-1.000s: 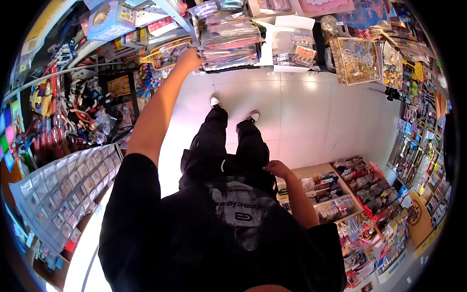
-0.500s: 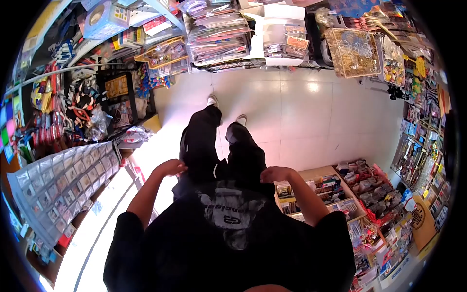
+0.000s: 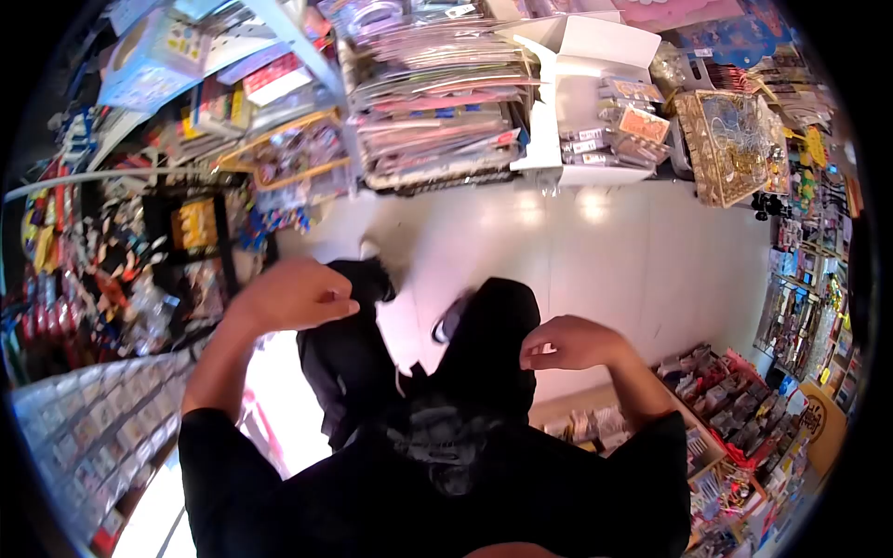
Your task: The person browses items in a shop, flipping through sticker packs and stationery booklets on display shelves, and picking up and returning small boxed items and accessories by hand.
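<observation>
My left hand (image 3: 302, 293) is raised in front of my left thigh, fingers loosely curled in, holding nothing that shows. My right hand (image 3: 569, 344), likewise loosely curled with a small gap inside the fingers, hovers beside my right knee. Neither touches any goods. Ahead of me stands a basket (image 3: 437, 181) tightly packed with flat plastic-wrapped packets (image 3: 446, 102). Right beside it, a white open box (image 3: 605, 177) contains several small packaged items (image 3: 644, 124). A wicker basket (image 3: 707, 139) with wire-like pieces sits farther right.
Pale floor tiles (image 3: 642, 260) run between the displays. At left hang many small goods (image 3: 139, 288) near a clear pocket sheet (image 3: 102, 418). Low boxes of merchandise (image 3: 735, 409) stand at right. A metal shelf post (image 3: 312, 46) rises at the front left.
Both hands have risen forward, the left more so, and appear larger. My legs have stepped, and the front display of packets and white box is nearer.
</observation>
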`<action>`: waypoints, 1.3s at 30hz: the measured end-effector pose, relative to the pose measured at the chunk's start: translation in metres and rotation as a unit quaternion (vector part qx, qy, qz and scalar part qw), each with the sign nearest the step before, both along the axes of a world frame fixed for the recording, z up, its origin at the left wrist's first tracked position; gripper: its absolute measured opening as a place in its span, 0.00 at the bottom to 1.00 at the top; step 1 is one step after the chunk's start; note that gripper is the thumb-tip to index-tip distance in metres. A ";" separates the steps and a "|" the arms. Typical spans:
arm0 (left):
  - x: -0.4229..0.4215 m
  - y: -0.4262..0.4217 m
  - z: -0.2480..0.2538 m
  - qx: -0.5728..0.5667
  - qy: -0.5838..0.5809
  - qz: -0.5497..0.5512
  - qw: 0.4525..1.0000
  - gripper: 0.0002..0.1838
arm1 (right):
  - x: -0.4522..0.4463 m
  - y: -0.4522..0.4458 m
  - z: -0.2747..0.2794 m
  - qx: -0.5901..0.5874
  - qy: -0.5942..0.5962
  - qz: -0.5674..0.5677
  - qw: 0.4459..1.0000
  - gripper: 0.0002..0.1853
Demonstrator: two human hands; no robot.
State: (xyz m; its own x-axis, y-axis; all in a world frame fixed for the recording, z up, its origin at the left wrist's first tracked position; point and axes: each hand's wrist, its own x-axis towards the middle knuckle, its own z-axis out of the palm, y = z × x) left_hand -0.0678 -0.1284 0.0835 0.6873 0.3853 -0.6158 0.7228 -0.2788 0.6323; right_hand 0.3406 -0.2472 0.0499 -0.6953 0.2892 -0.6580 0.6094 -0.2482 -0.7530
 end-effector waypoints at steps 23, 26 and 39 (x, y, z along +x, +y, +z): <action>0.056 0.045 -0.120 0.397 -0.480 0.343 0.703 0.12 | -0.069 0.160 -0.001 0.861 -0.063 0.010 0.504 0.12; 0.053 0.048 -0.128 0.384 -0.485 0.367 0.694 0.11 | -0.068 0.165 -0.008 0.881 -0.040 -0.016 0.470 0.12; 0.062 0.065 -0.110 0.444 -0.390 0.416 0.691 0.11 | -0.072 0.202 0.000 0.830 -0.031 -0.047 0.556 0.12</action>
State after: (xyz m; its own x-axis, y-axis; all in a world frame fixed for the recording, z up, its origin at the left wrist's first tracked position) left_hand -0.0055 -0.0637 -0.0267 -0.0103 0.8351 0.5500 0.4020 -0.5002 0.7670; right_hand 0.2690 -0.0455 0.0504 -0.6172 0.5659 0.5466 0.6894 0.7238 0.0290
